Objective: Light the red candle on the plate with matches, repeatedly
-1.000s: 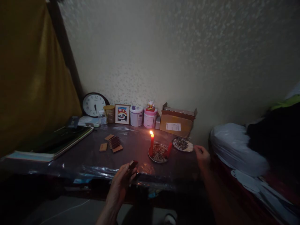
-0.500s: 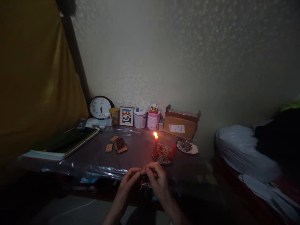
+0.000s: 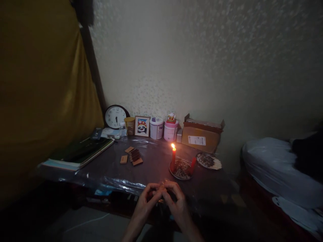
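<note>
Fingers [image 3: 154,191] of the left hand [image 3: 146,203] are curling in and pressing tip to tip against those of the right hand [image 3: 178,205]. Both hands are closing in a pinch on a small object [image 3: 162,188] between them. The room is too dark to tell what the object is; only a pale glint is showing at the fingertips. The hands are hovering together at the near edge of the table [image 3: 153,161], just in front of a round dish [image 3: 174,174], and neither is touching the tabletop as far as can be seen.

In the dish a red candle [image 3: 173,157] is standing upright and burning, giving the only light. A second red candle [image 3: 193,165] is leaning at the dish's right side, showing no flame. Just beside it, to the right, a plate [image 3: 202,155] is carrying a spread of thin pale sticks. Further left, well apart from the hands, a few small flat boxes [image 3: 133,156] are lying in a loose cluster.

Judging by this, one candle is already alight and the other is not yet, while the work on the pinched object is under way, its stage not readable.

Along the wall a clock [image 3: 115,116], a framed picture [image 3: 142,126], two tins [image 3: 156,127] and a cardboard box [image 3: 202,136] are standing in a row.
</note>
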Demonstrator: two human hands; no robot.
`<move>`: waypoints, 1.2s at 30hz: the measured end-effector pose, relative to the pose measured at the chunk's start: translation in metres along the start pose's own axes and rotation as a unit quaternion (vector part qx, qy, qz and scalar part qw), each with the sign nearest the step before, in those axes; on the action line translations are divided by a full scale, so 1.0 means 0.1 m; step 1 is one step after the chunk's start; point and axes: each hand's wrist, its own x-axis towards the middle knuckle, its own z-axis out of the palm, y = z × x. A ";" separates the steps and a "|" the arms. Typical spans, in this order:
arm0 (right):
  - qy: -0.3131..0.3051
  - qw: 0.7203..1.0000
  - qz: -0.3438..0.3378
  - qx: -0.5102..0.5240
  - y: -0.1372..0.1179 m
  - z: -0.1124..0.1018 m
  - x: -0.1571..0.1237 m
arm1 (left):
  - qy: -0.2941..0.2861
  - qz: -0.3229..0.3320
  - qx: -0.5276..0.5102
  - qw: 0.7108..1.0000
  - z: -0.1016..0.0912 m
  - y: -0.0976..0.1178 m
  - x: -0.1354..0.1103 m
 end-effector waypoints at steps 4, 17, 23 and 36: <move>-0.028 0.999 0.027 0.008 0.02 -0.01 -0.01 | -0.010 0.017 0.013 1.000 -0.01 0.02 -0.01; -0.058 0.997 0.054 0.017 0.01 0.02 -0.02 | -0.017 0.025 0.032 0.999 -0.07 -0.04 0.03; -0.064 0.997 0.044 0.007 0.03 0.02 -0.02 | -0.009 0.038 0.049 0.998 -0.08 -0.05 0.01; -0.084 0.995 0.041 -0.026 0.12 0.01 -0.01 | 0.001 0.049 0.071 0.996 -0.11 -0.08 0.02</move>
